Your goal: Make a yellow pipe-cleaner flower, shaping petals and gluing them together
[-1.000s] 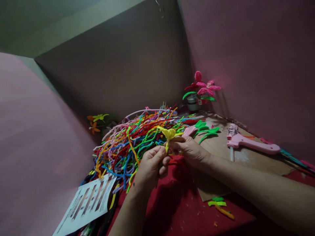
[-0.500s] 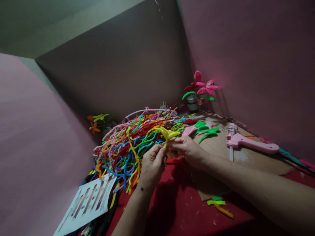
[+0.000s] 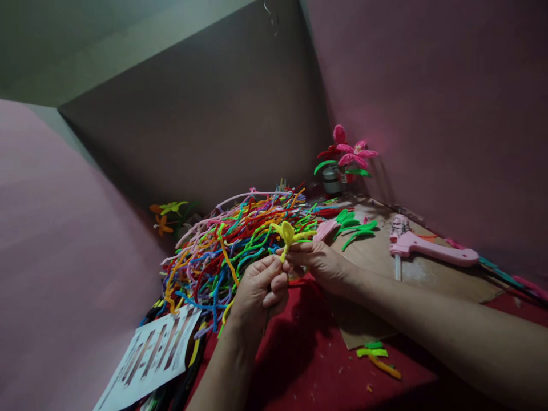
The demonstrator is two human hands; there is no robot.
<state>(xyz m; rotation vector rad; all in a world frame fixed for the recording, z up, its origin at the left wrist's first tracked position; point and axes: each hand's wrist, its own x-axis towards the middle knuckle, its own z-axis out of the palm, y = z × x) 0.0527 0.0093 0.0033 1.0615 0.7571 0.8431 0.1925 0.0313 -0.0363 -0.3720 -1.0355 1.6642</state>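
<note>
Both my hands meet above a red cloth (image 3: 308, 354) and pinch a small yellow pipe-cleaner flower (image 3: 287, 234). My left hand (image 3: 259, 288) is closed on its thin stem from below. My right hand (image 3: 321, 261) is closed on the flower's base from the right. Petal loops stick up above my fingers. Just behind lies a big tangled heap of pipe cleaners (image 3: 226, 245) in many colours.
A pink glue gun (image 3: 423, 246) lies on cardboard (image 3: 428, 274) at right. Green leaf shapes (image 3: 357, 225) lie near it. A pot of pink flowers (image 3: 342, 160) stands in the back corner. Orange and green flowers (image 3: 165, 214) rest at left. A printed sheet (image 3: 149, 357) lies front left. Pink and brown walls enclose everything.
The yellow flower has turned between my fingers and its petals now stand as one rounder loop. Both hands shifted slightly left.
</note>
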